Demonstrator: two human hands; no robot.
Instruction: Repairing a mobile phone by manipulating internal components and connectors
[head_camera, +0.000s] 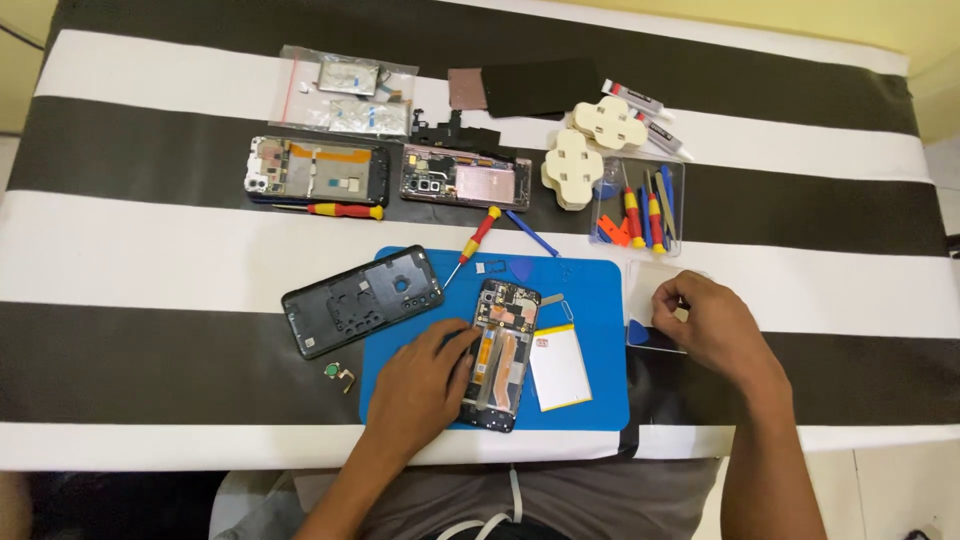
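An opened phone (498, 352) lies on the blue mat (590, 300) at the lower centre of the frame, its long axis running almost straight up and down the picture with a slight lean, its camera end toward the top. The left hand (420, 385) rests flat on the phone's left edge, fingers (455, 340) spread loosely over it and not clamped. Just right of the phone a white battery (560, 368) lies on the mat, its long axis nearly parallel to the phone.

The right hand (710, 325) sits at the right of the mat over a clear plastic tray (640, 275), fingers curled inward; whether they pinch anything cannot be told. A blue pick (637, 333) lies in that tray, just left of the hand.

At the upper right a clear box (640, 205) holds red, yellow and blue tools standing side by side. At the upper left a clear bag (345, 90) holds small phone parts. A black back cover (362, 300) lies tilted at the mat's left edge on the striped desk (150, 250).
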